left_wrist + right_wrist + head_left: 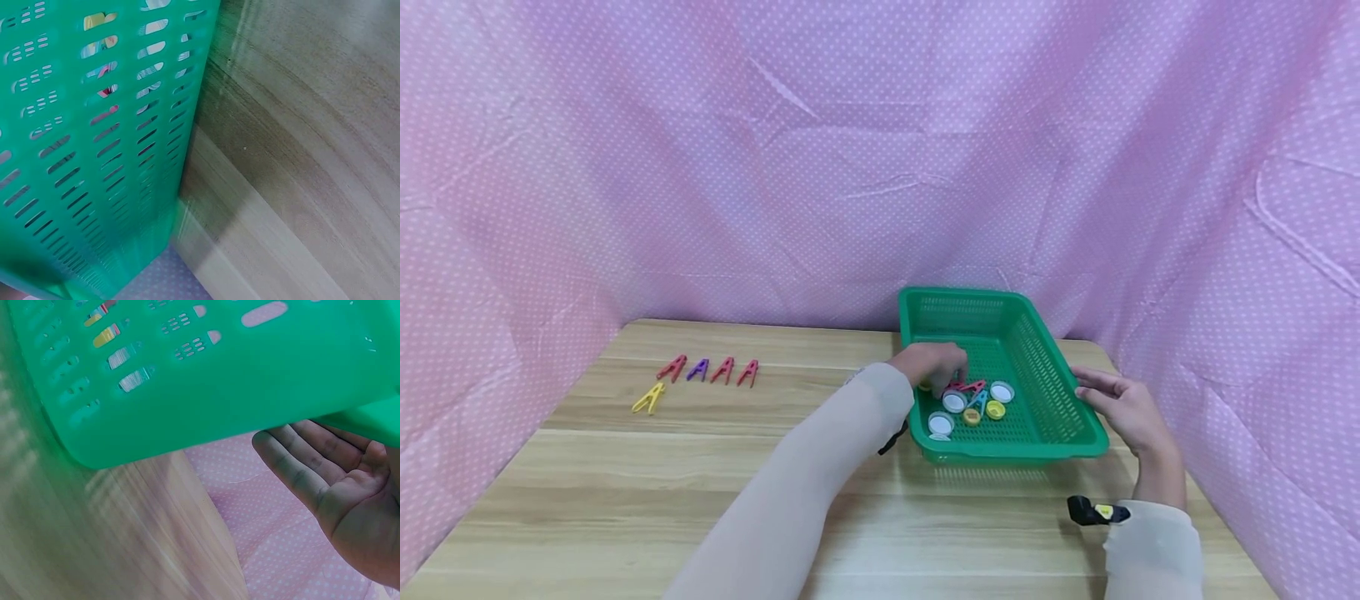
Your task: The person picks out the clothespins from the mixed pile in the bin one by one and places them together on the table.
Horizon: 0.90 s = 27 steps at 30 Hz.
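A green plastic basket [1037, 354] stands at the right of the wooden table. Over its left wall my left hand [934, 365] reaches in, thumb and fingers pointing down at a red clothespin [975, 386]; whether they pinch it I cannot tell. Close by lie a light blue clothespin [980, 400], several white caps [955, 402], a yellow cap [996, 409] and a tan cap [972, 416]. On the basket's right side, my right hand [1123, 408] rests with extended fingers at the rim. In the right wrist view its fingers [294, 472] lie under the overhanging rim.
On the left of the table several red clothespins [723, 370] and a purple clothespin [698, 369] lie in a row. A yellow clothespin [648, 398] sits nearer, below that row. Pink dotted cloth [820, 192] hangs behind the table and along its sides.
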Available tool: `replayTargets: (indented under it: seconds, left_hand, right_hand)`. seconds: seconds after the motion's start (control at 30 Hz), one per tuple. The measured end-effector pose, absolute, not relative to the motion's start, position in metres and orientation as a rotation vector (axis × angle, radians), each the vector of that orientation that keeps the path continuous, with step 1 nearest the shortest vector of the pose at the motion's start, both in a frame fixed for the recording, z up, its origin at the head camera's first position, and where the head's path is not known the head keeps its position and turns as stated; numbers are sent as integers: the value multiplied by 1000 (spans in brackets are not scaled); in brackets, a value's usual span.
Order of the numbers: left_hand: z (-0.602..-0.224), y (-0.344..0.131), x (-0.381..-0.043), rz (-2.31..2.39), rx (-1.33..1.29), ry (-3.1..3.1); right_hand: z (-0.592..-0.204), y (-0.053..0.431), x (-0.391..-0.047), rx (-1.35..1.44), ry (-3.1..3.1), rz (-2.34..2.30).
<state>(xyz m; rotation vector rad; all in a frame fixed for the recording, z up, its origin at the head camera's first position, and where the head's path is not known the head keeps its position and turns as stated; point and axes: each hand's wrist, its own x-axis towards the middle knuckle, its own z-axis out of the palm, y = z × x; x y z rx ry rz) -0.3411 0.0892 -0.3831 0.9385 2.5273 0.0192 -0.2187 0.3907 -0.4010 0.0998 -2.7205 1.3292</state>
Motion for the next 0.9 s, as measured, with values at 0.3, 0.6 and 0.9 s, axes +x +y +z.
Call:
replayTargets:
  seconds: [0.3, 0.6, 0.9]
  left_hand:
    - [-378, 85, -341, 85, 1005, 2561]
    - [-375, 94, -352, 90, 1068, 2509]
    - [-358, 91, -347, 122, 1141, 2551]
  right_hand:
    - [-400, 391, -219, 79, -2735, 1310]
    - [-400, 391, -217, 85, -2720, 1307]
    - [-398, 391, -217, 70, -2745, 1294]
